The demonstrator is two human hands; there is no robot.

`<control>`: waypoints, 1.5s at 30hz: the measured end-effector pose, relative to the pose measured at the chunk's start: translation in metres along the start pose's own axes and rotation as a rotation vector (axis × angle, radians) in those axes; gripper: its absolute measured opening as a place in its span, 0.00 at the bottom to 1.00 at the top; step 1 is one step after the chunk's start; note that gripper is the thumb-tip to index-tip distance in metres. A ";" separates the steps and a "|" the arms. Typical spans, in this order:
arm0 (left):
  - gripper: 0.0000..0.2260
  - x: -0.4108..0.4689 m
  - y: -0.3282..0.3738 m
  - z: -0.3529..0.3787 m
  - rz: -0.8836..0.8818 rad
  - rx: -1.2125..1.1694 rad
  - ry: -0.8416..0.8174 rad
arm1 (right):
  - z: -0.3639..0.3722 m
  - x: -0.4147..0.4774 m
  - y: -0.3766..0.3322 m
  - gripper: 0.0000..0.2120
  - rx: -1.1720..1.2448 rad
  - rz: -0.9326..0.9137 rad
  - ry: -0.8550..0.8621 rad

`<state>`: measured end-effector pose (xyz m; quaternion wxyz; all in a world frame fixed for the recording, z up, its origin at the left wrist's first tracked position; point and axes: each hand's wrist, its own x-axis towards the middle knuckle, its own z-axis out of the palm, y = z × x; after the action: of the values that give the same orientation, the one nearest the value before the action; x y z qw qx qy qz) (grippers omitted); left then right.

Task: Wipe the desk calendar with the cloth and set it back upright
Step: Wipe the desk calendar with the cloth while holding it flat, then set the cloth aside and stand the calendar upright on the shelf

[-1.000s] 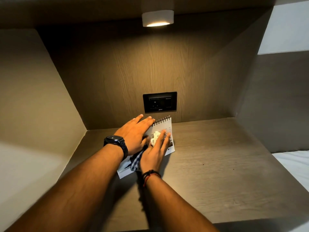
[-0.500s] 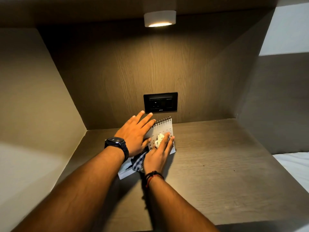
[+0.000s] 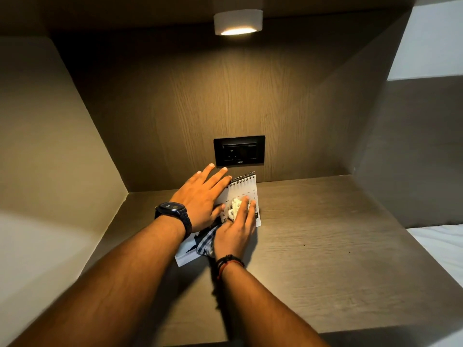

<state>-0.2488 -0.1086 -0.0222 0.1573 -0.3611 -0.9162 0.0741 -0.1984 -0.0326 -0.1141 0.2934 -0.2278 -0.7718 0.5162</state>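
Observation:
The white spiral-bound desk calendar lies flat on the wooden shelf, its wire binding toward the back wall. My left hand, with a dark watch on the wrist, presses flat on the calendar's left half with fingers spread. My right hand presses a bunched cloth onto the page; the cloth is white at the fingertips, and a checked part of it trails out by the wrist. The calendar's near end pokes out under my left forearm.
The wooden shelf sits in a niche with side walls left and right. A black socket plate is on the back wall just behind the calendar. A round lamp glows overhead. White bedding lies at the right.
My right hand and the cloth have slid slightly to the right on the page. My left hand's fingers have spread wider and reached a little farther back. The calendar stays flat.

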 end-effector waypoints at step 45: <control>0.43 -0.030 0.191 0.058 -0.275 -0.395 -0.061 | -0.223 0.079 0.085 0.39 -0.843 -0.291 -0.346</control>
<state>-0.1260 0.0086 -0.1310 0.0647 -0.2544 -0.9577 -0.1177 -0.0987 0.1980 -0.1106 0.1118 -0.1270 -0.9753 0.1419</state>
